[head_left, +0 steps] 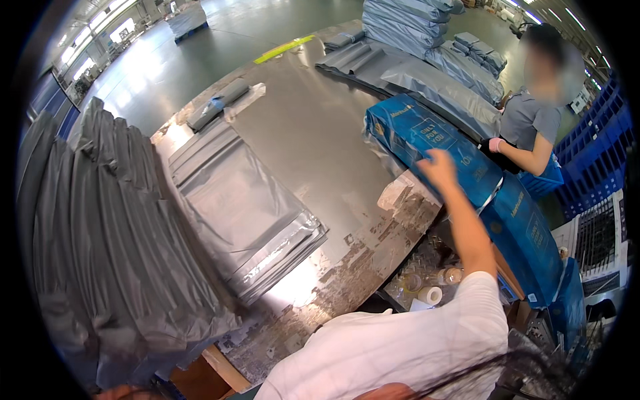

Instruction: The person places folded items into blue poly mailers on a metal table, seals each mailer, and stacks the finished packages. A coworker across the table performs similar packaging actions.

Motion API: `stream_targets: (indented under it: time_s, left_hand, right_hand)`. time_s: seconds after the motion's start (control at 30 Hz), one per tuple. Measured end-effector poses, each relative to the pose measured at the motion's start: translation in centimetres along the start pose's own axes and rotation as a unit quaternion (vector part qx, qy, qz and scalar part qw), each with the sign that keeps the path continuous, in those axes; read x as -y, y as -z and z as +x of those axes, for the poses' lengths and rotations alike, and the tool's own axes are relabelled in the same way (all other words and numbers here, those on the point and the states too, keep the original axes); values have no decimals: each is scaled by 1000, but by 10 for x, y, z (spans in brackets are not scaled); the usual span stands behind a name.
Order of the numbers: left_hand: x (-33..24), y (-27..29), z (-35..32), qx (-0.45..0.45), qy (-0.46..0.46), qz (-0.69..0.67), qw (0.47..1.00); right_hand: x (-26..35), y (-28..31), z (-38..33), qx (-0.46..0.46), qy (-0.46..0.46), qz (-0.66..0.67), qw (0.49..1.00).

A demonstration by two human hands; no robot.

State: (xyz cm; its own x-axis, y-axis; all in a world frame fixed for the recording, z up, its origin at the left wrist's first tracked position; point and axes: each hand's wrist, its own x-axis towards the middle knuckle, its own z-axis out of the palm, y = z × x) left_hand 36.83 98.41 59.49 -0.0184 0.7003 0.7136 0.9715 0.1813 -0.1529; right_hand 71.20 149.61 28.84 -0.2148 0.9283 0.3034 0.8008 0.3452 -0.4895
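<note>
My right arm [470, 230] reaches out in a white sleeve. My right hand [438, 172], slightly blurred, is over the near edge of a blue printed plastic package [420, 130]. Its fingers look apart, with nothing seen in them; whether it touches the package is unclear. Another blue package [527, 230] lies end to end with that one along the table's right edge. A flat stack of grey plastic bags [240, 200] rests on the metal-topped table [300, 127]. My left hand does not show; a sliver of skin at the lower left edge is too cut off to identify.
Grey plastic sheets [113, 247] hang in folds at the left. A rolled grey bundle [220, 103] lies beyond the flat stack. Wrapped piles [407, 30] stand at the far right, near a co-worker [533, 120] and blue crates [593, 147]. Tape rolls [430, 295] sit below the table edge.
</note>
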Motion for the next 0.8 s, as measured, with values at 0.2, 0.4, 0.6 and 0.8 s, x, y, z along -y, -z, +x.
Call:
stream_targets:
  time_s: [0.2, 0.4, 0.6, 0.8]
  left_hand:
    - [-67, -236, -198, 238, 375, -325, 835]
    - [-145, -252, -313, 387, 548, -358, 650]
    - [-175, -355, -185, 367, 421, -400, 726]
    - [-196, -550, -59, 322, 394, -523, 683]
  right_hand:
    - [-238, 113, 72, 24, -245, -188, 951]
    - [-199, 22, 138, 202, -173, -219, 939]
    - [-129, -63, 187, 180, -79, -277, 941]
    - [-108, -137, 176, 245, -94, 164, 951]
